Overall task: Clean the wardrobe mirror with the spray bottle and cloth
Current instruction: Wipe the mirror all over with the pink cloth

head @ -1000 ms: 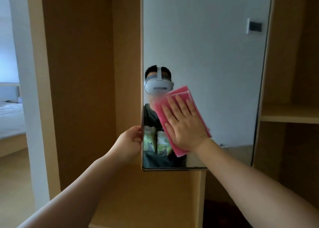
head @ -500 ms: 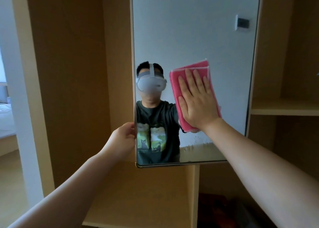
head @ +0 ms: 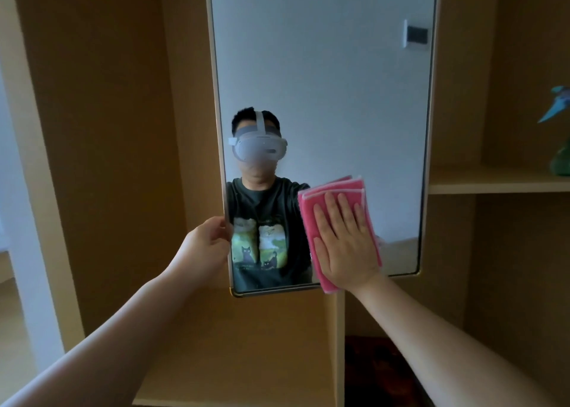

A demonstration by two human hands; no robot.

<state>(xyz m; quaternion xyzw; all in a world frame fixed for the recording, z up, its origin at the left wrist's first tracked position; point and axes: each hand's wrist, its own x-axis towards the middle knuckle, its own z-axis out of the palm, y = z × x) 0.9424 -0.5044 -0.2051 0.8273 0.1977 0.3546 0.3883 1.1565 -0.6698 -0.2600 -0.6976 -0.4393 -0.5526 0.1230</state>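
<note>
Right hand [head: 345, 246] is pressing cloth [head: 336, 218] flat at mirror [head: 324, 83] bottom edge; glass above grip is lying open. Left hand [head: 205, 246] is blocking left edge. Shelf [head: 493, 183] w/ bottle [head: 559, 157] is crowding right.

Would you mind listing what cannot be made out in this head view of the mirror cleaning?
- Spray bottle: cut off by the right frame edge on the shelf; only a green base and teal top show.
- Mirror: its top runs past the upper edge.
- Glass beneath the pink cloth: covered by cloth and right hand, so its cleanliness is unknown.
- Left hand: fingertips are hidden behind the mirror's left edge.
</note>
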